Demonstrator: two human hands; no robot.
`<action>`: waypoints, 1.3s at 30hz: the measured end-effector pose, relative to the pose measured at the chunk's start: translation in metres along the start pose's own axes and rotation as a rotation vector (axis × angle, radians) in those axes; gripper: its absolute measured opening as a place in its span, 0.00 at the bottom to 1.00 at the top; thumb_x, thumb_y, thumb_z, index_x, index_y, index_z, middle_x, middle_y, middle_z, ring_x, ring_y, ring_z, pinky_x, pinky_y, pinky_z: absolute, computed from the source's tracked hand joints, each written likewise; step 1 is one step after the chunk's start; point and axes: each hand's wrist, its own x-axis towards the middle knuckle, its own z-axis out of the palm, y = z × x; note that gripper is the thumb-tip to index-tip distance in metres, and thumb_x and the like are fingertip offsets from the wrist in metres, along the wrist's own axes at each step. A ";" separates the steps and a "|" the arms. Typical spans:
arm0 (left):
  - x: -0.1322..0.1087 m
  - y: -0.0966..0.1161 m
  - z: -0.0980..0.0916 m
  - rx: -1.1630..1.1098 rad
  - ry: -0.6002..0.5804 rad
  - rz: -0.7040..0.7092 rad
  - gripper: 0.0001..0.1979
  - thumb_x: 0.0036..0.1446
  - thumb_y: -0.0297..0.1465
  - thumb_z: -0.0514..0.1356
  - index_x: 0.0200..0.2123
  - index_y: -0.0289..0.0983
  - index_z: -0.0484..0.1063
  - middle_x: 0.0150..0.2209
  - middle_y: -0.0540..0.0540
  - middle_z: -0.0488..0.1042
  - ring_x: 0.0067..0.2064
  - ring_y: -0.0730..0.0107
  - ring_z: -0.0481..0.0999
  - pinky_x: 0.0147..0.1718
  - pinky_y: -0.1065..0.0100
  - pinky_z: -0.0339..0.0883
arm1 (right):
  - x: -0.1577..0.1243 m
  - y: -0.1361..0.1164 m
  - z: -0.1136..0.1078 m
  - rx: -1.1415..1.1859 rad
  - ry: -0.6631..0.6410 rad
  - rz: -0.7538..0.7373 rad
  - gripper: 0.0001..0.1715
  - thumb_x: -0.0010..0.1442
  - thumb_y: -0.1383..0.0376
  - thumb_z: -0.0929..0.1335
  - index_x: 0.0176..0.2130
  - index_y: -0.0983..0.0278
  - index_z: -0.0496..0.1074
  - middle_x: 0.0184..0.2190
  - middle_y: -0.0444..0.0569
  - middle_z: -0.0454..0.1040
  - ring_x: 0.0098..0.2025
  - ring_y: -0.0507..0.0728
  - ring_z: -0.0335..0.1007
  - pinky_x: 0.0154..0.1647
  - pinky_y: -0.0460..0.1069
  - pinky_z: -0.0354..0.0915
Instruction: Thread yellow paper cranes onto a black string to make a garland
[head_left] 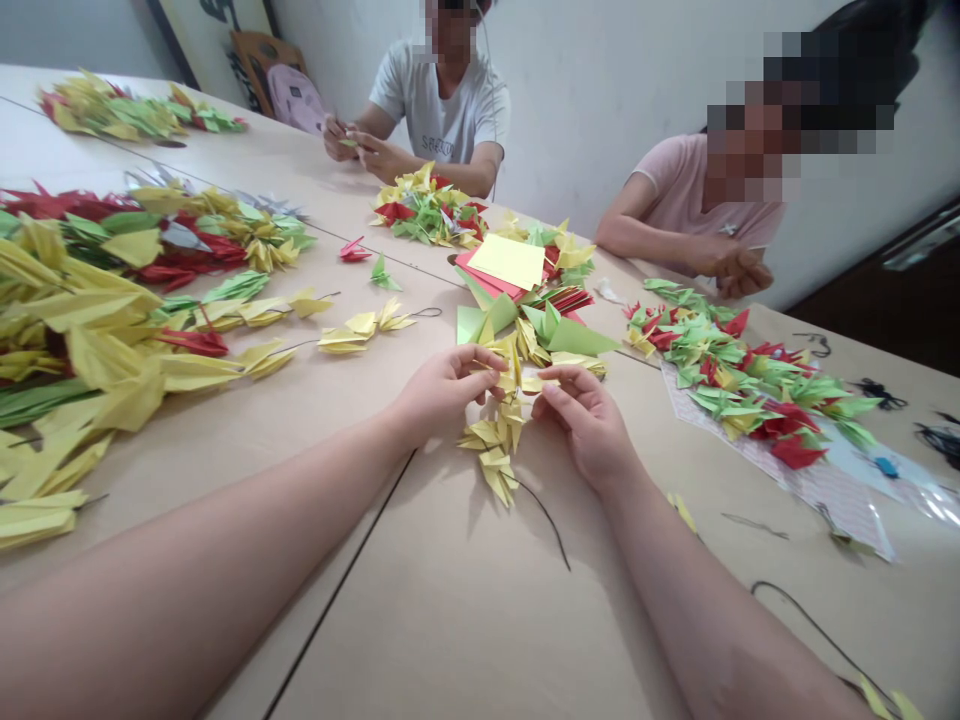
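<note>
Between my two hands is a yellow folded paper piece at the top of a string of yellow paper pieces (495, 435). My left hand (457, 385) pinches its left side. On the other side, the thumb and fingers of my right hand (581, 415) close on its right tip. The strung pieces lie below on the table (450, 620), and a dark cord (551, 520) trails from their lower end. Just beyond my hands are green folded pieces (574, 335) and a stack of yellow and red paper sheets (506, 262).
Heaps of yellow, red and green folded paper (112, 320) cover the left side. Another colourful heap (750, 370) lies at the right, near dark cords (881, 393). Two people sit across the table, one in a white shirt (450, 110), one in pink (682, 180).
</note>
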 end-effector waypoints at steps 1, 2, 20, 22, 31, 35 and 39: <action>0.001 0.001 0.000 -0.033 0.009 -0.010 0.06 0.49 0.31 0.57 0.33 0.35 0.67 0.24 0.50 0.72 0.25 0.79 0.67 0.27 0.75 0.61 | 0.000 0.000 0.000 0.019 0.007 0.002 0.10 0.51 0.60 0.68 0.35 0.59 0.66 0.24 0.40 0.69 0.25 0.49 0.64 0.29 0.47 0.63; 0.001 0.001 -0.001 -0.069 0.022 -0.021 0.06 0.49 0.30 0.57 0.32 0.35 0.67 0.24 0.50 0.72 0.25 0.79 0.67 0.27 0.75 0.61 | 0.001 0.000 0.000 0.037 0.013 0.004 0.12 0.51 0.60 0.67 0.37 0.59 0.65 0.26 0.41 0.70 0.25 0.49 0.64 0.29 0.47 0.63; 0.005 0.003 -0.011 -0.637 -0.072 -0.205 0.06 0.46 0.22 0.54 0.29 0.34 0.67 0.21 0.51 0.67 0.21 0.82 0.65 0.22 0.78 0.60 | -0.005 -0.005 0.005 -0.311 -0.206 -0.029 0.17 0.49 0.57 0.69 0.39 0.60 0.67 0.21 0.40 0.62 0.20 0.48 0.55 0.20 0.45 0.53; 0.005 0.004 -0.010 -0.660 -0.096 -0.240 0.05 0.46 0.22 0.54 0.29 0.34 0.67 0.21 0.51 0.67 0.21 0.82 0.64 0.21 0.78 0.60 | -0.004 -0.005 0.005 -0.324 -0.210 -0.039 0.16 0.49 0.57 0.69 0.39 0.60 0.67 0.21 0.40 0.62 0.20 0.48 0.55 0.20 0.45 0.54; 0.002 0.005 -0.005 -0.487 -0.076 -0.244 0.07 0.47 0.23 0.56 0.33 0.32 0.68 0.22 0.48 0.70 0.21 0.82 0.65 0.20 0.79 0.59 | -0.004 -0.001 0.006 -0.340 -0.122 -0.171 0.13 0.53 0.58 0.66 0.40 0.59 0.66 0.30 0.44 0.66 0.26 0.49 0.61 0.27 0.46 0.60; 0.002 0.003 -0.001 -0.388 -0.077 -0.253 0.09 0.47 0.25 0.57 0.35 0.33 0.68 0.21 0.48 0.71 0.20 0.81 0.66 0.19 0.80 0.58 | -0.006 -0.003 0.007 -0.261 -0.041 -0.265 0.24 0.49 0.61 0.69 0.46 0.54 0.62 0.39 0.44 0.65 0.27 0.48 0.62 0.28 0.46 0.63; 0.001 0.001 -0.001 -0.333 -0.108 -0.232 0.10 0.48 0.28 0.58 0.37 0.34 0.68 0.20 0.49 0.71 0.18 0.82 0.63 0.16 0.81 0.53 | -0.005 -0.002 0.005 -0.231 -0.020 -0.342 0.07 0.51 0.64 0.68 0.34 0.58 0.69 0.36 0.45 0.65 0.33 0.50 0.63 0.31 0.46 0.63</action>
